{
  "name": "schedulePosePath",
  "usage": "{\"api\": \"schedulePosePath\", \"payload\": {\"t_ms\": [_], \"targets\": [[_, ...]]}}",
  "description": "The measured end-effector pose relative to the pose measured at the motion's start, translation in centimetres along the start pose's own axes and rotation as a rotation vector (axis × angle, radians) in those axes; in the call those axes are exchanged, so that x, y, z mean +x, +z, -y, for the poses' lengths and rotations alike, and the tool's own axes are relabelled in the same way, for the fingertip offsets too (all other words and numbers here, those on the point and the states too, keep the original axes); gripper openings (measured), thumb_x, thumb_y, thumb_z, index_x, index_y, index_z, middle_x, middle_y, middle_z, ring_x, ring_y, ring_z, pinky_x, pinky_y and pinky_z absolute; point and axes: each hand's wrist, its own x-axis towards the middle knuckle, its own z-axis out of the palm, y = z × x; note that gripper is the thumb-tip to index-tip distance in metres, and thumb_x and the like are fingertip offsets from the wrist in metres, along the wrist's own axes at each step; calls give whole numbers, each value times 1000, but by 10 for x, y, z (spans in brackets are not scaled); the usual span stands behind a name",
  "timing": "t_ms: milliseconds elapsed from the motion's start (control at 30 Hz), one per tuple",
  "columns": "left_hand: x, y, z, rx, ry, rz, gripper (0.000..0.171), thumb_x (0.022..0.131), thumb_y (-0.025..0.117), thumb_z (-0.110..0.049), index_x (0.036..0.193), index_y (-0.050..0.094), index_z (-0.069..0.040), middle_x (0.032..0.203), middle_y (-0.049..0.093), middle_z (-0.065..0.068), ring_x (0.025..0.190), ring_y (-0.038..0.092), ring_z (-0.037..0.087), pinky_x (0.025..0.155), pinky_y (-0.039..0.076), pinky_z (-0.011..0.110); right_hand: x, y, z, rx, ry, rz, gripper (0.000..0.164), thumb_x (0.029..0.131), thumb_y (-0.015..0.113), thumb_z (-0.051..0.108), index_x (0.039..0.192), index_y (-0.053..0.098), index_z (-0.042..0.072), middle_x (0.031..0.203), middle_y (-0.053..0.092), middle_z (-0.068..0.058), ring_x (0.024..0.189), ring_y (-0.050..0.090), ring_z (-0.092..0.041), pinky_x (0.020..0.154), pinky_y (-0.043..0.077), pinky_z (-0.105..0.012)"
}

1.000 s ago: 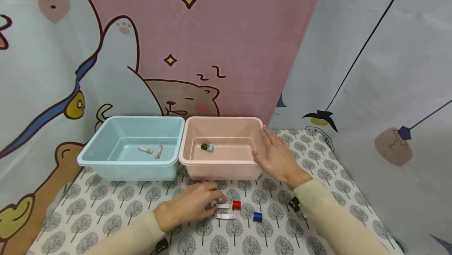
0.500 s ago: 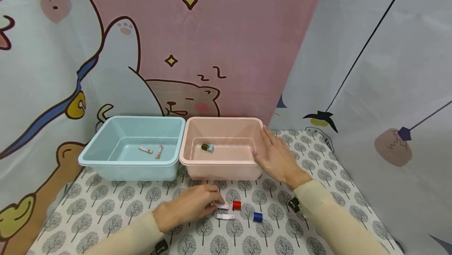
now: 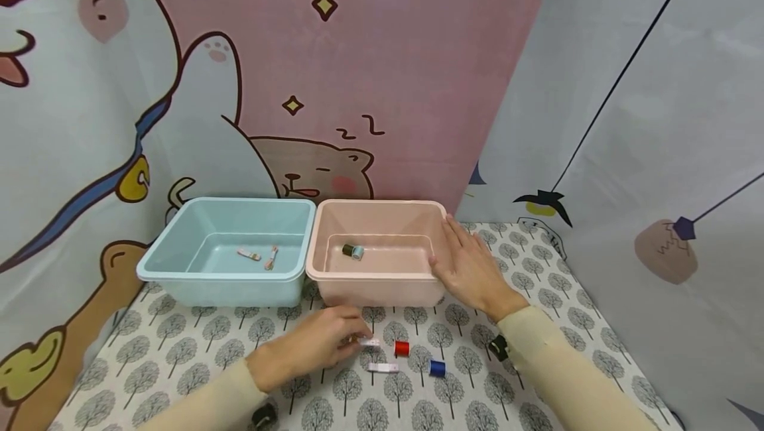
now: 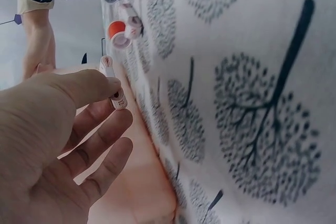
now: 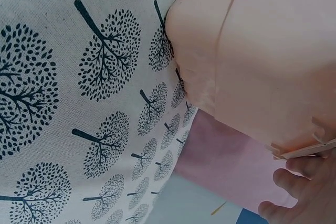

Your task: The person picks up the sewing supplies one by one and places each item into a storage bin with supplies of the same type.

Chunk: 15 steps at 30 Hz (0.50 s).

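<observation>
My left hand point(image 3: 316, 341) pinches a small folded tape measure point(image 4: 120, 102) between thumb and fingers, just above the cloth; its printed markings show in the left wrist view. Nearby on the cloth lie a second folded tape measure point(image 3: 383, 368), a red thread spool point(image 3: 402, 349) and a blue thread spool point(image 3: 438, 369). My right hand point(image 3: 474, 268) rests with extended fingers against the right side of the pink bin point(image 3: 376, 292). Inside that bin are a dark green spool point(image 3: 347, 250) and a pale blue spool point(image 3: 357, 252).
Left of the pink bin, and touching it, stands a light blue bin point(image 3: 239, 292) with two folded tape measures point(image 3: 248, 254) inside. A tree-print cloth point(image 3: 334, 411) covers the table. Cartoon-printed curtains point(image 3: 418, 86) hang behind and to the right.
My left hand has drawn the tape measure slightly left and up, away from the red spool. My right hand stays on the pink bin. The head view has shifted slightly.
</observation>
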Motion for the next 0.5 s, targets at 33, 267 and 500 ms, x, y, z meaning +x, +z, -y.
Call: {"api": "schedulePosePath", "payload": {"t_ms": [33, 267, 500], "targets": [[-1, -1, 0, 5, 1, -6, 27, 99, 94, -15, 124, 88, -20, 122, 83, -7, 105, 76, 2, 93, 66, 16, 0, 0, 0, -2, -1, 0, 93, 117, 43, 59, 184, 20, 0, 195, 18, -22, 180, 27, -46, 146, 19, -76], [-6, -12, 3, 9, 0, -61, 27, 99, 93, -11, 123, 88, -20, 121, 83, -5, 104, 76, 3, 90, 66, 13, 1, 1, 0, -18, -2, -4, 93, 117, 42, 60, 184, 20, -1, 195, 18, -22, 180, 27, -46, 145, 20, -77], [-13, -31, 2, 29, 4, -104, 33, 98, 92, -8, 129, 87, -20, 124, 81, -6, 108, 78, 7, 93, 68, 17, 0, 2, -1, -16, -4, -2, 94, 117, 41, 62, 184, 19, -1, 195, 18, -22, 180, 27, -46, 146, 19, -77]]}}
